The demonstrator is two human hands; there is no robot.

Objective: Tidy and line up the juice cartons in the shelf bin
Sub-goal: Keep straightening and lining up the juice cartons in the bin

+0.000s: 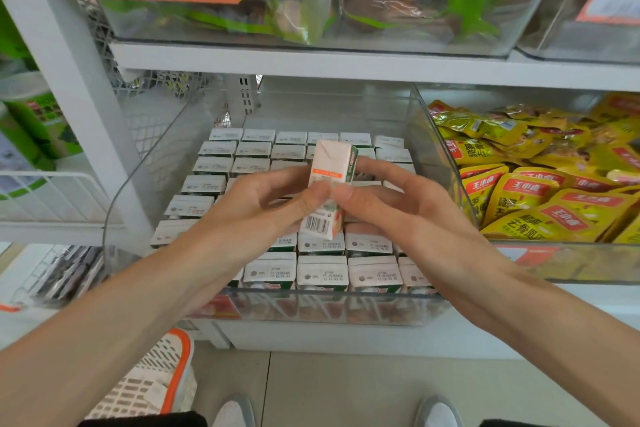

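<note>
A clear plastic shelf bin (pixel 145 170) holds several rows of small juice cartons (pixel 322 272) standing upright, white tops up. Above them I hold one juice carton (pixel 330 163), tilted with its barcode end toward me. My left hand (pixel 263 204) grips it from the left with thumb and fingers. My right hand (pixel 391 208) pinches it from the right, thumb on the front. My hands hide the middle rows of the bin.
A second clear bin (pixel 436 149) of yellow snack packets (pixel 526 198) stands directly to the right. The white shelf (pixel 346 64) above carries a bin of bagged goods. A white-and-orange basket (pixel 162 378) sits on the floor at lower left, near my shoes.
</note>
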